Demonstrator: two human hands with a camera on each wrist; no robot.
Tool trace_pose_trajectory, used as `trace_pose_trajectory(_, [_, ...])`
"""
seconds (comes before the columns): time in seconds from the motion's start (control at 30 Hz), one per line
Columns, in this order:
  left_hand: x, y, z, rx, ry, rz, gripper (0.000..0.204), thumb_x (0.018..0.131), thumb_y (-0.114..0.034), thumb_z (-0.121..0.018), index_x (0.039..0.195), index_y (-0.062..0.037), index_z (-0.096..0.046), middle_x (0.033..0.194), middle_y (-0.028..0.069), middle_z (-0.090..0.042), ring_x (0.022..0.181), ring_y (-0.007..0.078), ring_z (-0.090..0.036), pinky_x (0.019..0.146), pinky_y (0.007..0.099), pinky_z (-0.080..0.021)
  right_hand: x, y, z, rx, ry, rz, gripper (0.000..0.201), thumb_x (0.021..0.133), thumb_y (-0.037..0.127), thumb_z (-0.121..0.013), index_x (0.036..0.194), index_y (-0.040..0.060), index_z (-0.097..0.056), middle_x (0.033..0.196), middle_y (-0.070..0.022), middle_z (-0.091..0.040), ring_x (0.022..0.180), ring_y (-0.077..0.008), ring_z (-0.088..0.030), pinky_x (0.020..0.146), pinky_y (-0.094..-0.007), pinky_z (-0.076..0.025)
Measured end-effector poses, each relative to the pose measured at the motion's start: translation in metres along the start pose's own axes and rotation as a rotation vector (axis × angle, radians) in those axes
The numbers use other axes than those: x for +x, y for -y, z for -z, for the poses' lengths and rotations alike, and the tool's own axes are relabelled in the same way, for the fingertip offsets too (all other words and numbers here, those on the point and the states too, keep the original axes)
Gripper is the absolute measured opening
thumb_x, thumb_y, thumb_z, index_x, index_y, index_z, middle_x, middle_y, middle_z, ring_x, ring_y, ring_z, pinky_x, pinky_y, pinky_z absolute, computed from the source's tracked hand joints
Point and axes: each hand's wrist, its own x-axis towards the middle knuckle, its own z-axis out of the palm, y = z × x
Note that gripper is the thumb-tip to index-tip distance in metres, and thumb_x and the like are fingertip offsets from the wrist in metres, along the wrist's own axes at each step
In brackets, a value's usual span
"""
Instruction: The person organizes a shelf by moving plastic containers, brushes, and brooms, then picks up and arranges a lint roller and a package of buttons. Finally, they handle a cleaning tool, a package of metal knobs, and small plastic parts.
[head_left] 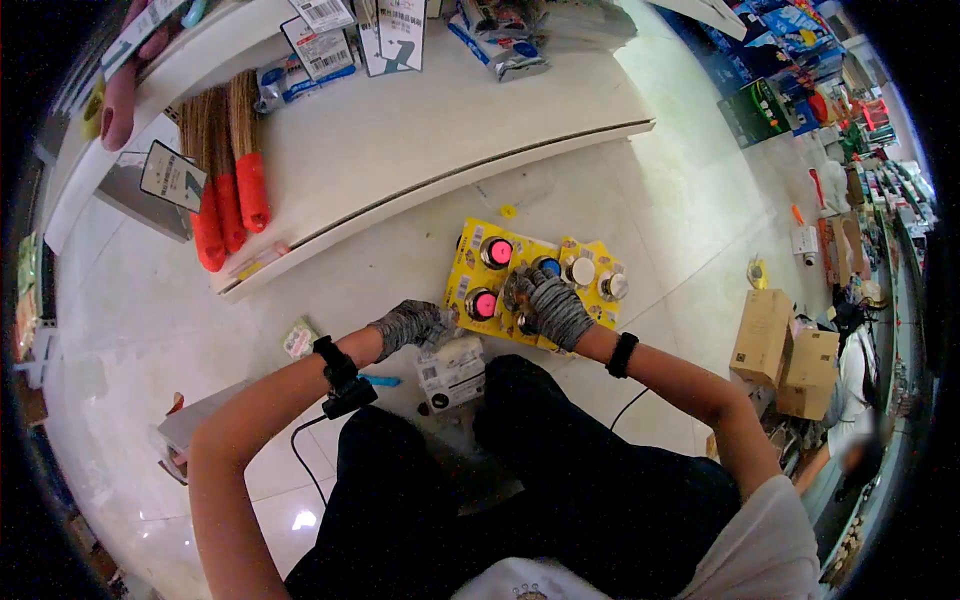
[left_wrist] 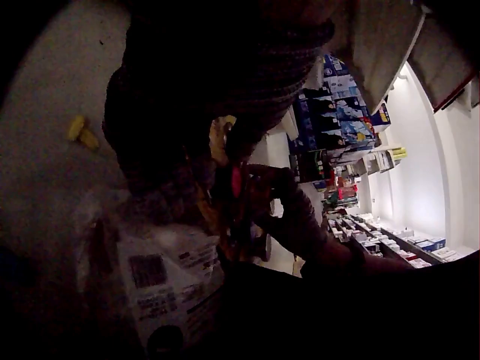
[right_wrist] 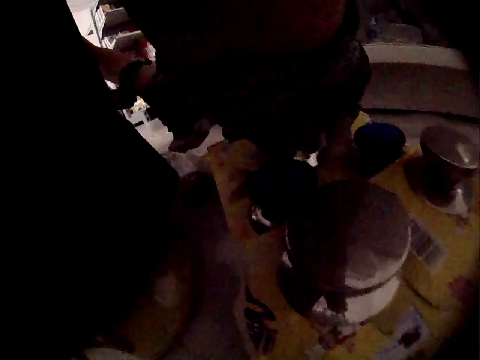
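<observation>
Yellow cards (head_left: 470,265) lie on the white floor, each carrying round push lights: two pink ones (head_left: 497,251), a blue one (head_left: 548,266) and a white one (head_left: 582,270). My left hand (head_left: 412,325), in a grey knit glove, pinches the left edge of the nearest card beside the lower pink light (head_left: 483,304). My gloved right hand (head_left: 552,305) lies on top of the cards with its fingers curled over a round light in the middle. In the right wrist view a pale domed light (right_wrist: 352,240) sits just below the dark fingers, on the yellow card (right_wrist: 439,300).
A white packet with a barcode (head_left: 452,372) lies by my knees. A low white shelf (head_left: 420,150) stands ahead with red-handled brooms (head_left: 235,195) at its left end. Cardboard boxes (head_left: 765,335) stand to the right, and stocked shop shelves (head_left: 790,60) run along the far right.
</observation>
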Motion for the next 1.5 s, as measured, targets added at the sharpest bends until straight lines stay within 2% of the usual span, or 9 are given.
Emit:
trace_pose_trajectory(0.33, [-0.022,-0.01,-0.004,-0.319,0.023,-0.027,0.026,0.08,-0.031,-0.053,0.082,-0.0061,-0.06,0.069,0.0039,-0.06,0.056,0.0146,-0.056,0.051,0.0271,-0.045,0.021,0.001,-0.007,0.12,0.158,-0.175,0.029,0.058,0.016,-0.061,0.085,0.0094,-0.058,0.092,-0.0098,-0.054,0.091,-0.0256,-0.048,0.077,-0.0365,-0.036])
trace_pose_trajectory(0.53, [-0.01,-0.005,-0.002,-0.187,0.037,-0.027,0.031,0.073,-0.036,-0.06,0.081,-0.006,-0.06,0.067,0.0042,-0.059,0.056,0.0151,-0.055,0.05,0.0264,-0.045,0.026,0.001,-0.021,0.096,0.089,-0.251,0.028,0.057,0.012,-0.059,0.084,0.0041,-0.055,0.09,-0.0147,-0.053,0.087,-0.0263,-0.05,0.071,-0.037,-0.04])
trace_pose_trajectory(0.63, [-0.007,-0.005,0.0,0.025,0.029,0.001,0.021,0.079,-0.022,-0.056,0.093,-0.006,-0.059,0.078,0.0037,-0.061,0.066,0.013,-0.057,0.059,0.0262,-0.047,0.027,0.005,-0.031,0.068,0.057,-0.321,0.025,0.058,0.011,-0.058,0.083,0.0055,-0.056,0.089,-0.0133,-0.053,0.086,-0.0278,-0.049,0.072,-0.0367,-0.04])
trace_pose_trajectory(0.83, [-0.004,-0.006,-0.004,-0.207,0.018,0.093,0.029,0.076,-0.028,-0.059,0.092,-0.0045,-0.059,0.076,0.0043,-0.061,0.062,0.0151,-0.057,0.058,0.0285,-0.047,0.018,0.001,0.006,-0.028,0.072,0.014,0.018,0.069,0.018,-0.049,0.079,0.0035,-0.054,0.077,-0.0145,-0.054,0.075,-0.0275,-0.053,0.065,-0.0405,-0.041])
trace_pose_trajectory(0.93, [-0.017,-0.01,-0.004,-0.16,-0.006,0.03,0.029,0.076,-0.029,-0.058,0.091,-0.004,-0.059,0.076,0.0046,-0.061,0.064,0.0163,-0.058,0.059,0.0301,-0.047,0.02,0.002,0.015,0.014,0.08,-0.078,0.017,0.068,0.02,-0.05,0.075,0.005,-0.056,0.073,-0.0129,-0.055,0.073,-0.0272,-0.053,0.065,-0.039,-0.041])
trace_pose_trajectory(1.03, [0.003,0.009,0.006,-0.281,0.06,0.092,0.029,0.077,-0.028,-0.058,0.092,-0.0036,-0.059,0.077,0.0046,-0.061,0.064,0.0155,-0.057,0.059,0.0292,-0.047,0.028,0.005,0.022,0.066,0.308,-0.22,0.02,0.063,0.022,-0.055,0.079,0.0102,-0.059,0.083,-0.0099,-0.055,0.083,-0.026,-0.05,0.074,-0.0378,-0.036])
trace_pose_trajectory(1.27, [0.008,0.019,0.01,-0.079,0.076,0.021,0.02,0.079,-0.026,-0.055,0.084,-0.0067,-0.058,0.072,0.0034,-0.058,0.061,0.0141,-0.053,0.057,0.0282,-0.045,0.031,0.003,0.03,0.0,0.419,-0.161,0.03,0.064,0.024,-0.057,0.086,0.0043,-0.056,0.079,-0.0123,-0.058,0.072,-0.028,-0.056,0.071,-0.0395,-0.04])
trace_pose_trajectory(1.33, [-0.006,0.017,0.012,-0.254,0.073,-0.045,0.018,0.079,-0.025,-0.054,0.081,-0.0073,-0.058,0.069,0.0023,-0.056,0.061,0.0138,-0.052,0.056,0.0286,-0.045,0.04,0.002,0.051,0.044,0.487,-0.23,0.033,0.065,0.027,-0.057,0.087,0.0022,-0.055,0.08,-0.0144,-0.058,0.072,-0.0296,-0.057,0.07,-0.0395,-0.042])
trace_pose_trajectory(1.5, [-0.023,0.002,0.009,-0.36,-0.013,-0.035,0.015,0.078,-0.02,-0.055,0.082,-0.006,-0.057,0.07,0.0023,-0.055,0.063,0.0135,-0.052,0.057,0.0278,-0.045,0.069,-0.013,0.081,0.228,0.254,-0.199,0.036,0.069,0.029,-0.056,0.092,0.0021,-0.052,0.08,-0.0187,-0.057,0.076,-0.0331,-0.055,0.069,-0.04,-0.044])
